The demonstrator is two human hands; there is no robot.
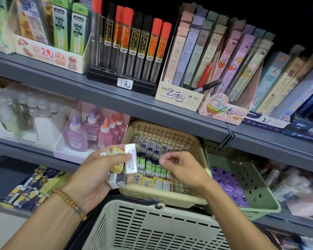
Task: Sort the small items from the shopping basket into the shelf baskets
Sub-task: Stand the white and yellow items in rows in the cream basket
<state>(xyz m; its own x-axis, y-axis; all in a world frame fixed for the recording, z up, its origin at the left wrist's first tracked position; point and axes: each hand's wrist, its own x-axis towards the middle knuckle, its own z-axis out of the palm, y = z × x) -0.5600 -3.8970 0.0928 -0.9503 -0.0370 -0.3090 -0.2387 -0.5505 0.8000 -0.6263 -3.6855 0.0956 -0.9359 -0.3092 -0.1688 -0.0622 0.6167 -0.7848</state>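
My left hand (96, 175) holds a bunch of small erasers (123, 165), white, yellow and blue-sleeved, with the thumb pressed on a white one. My right hand (181, 166) hovers over the beige perforated shelf basket (192, 143), fingers loosely curled and holding nothing. Inside that basket lie rows of erasers (152, 168): blue-and-white at the back, green ones in the middle, yellow ones in front. The cream shopping basket (152, 226) sits low in the middle, just under the shelf basket.
A green shelf basket (249, 188) with purple items stands to the right. Glue bottles (90, 130) fill a tray on the left. Blue-and-yellow packs (31, 188) lie lower left. The shelf above carries pencil-lead tubes (132, 44) and boxed refills.
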